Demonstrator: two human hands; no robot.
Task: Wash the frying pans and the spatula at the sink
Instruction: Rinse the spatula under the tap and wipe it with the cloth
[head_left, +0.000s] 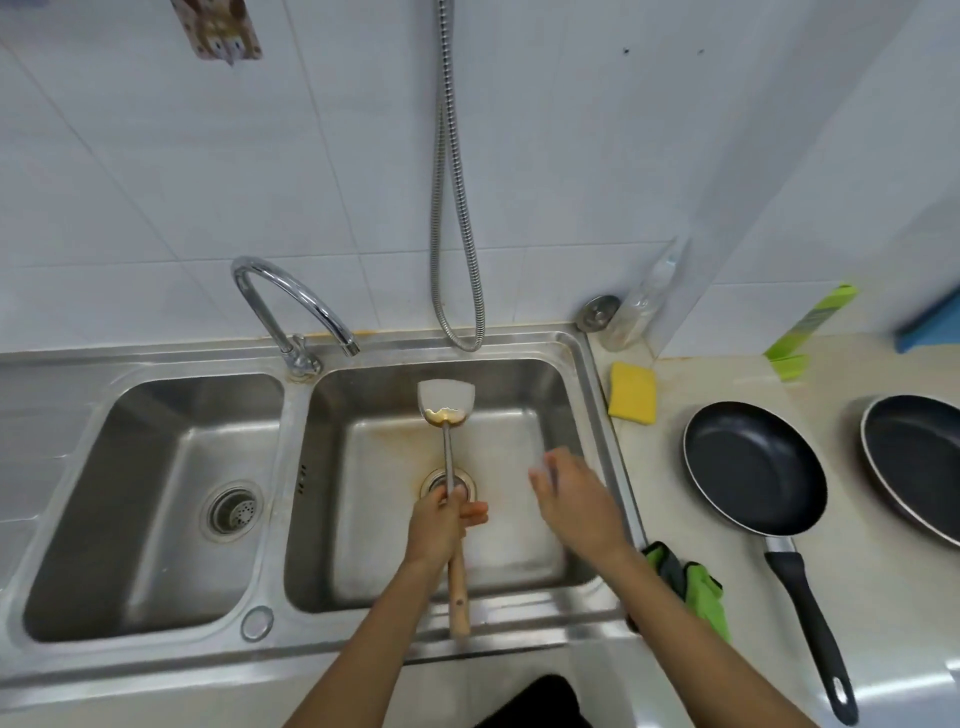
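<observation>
Head view: the double steel sink (156, 660) fills the left and middle, and all the work sits over its right basin (324, 493), likely because the tap (291, 291) spout ends above that basin's back-left corner. No water shows running. On the counter (660, 483) to the right, the near frying pan (753, 467) lies just beside the sink's right rim, handle toward the front edge, and the far frying pan (919, 457) is cut off at the counter's right edge; both look parked there to wait their turn.

The spatula (448, 457) is held above the drain, blade toward the back wall of the basin, brown residue pooled at its neck, so drips fall inside. The left hand (439, 525) is clenched round its shaft just above the wooden handle. The right hand (576, 504) hovers by the basin's right wall, blurred; I cannot tell whether it holds anything. A yellow sponge (632, 392) lies at the counter's back-left corner, within easy reach.
</observation>
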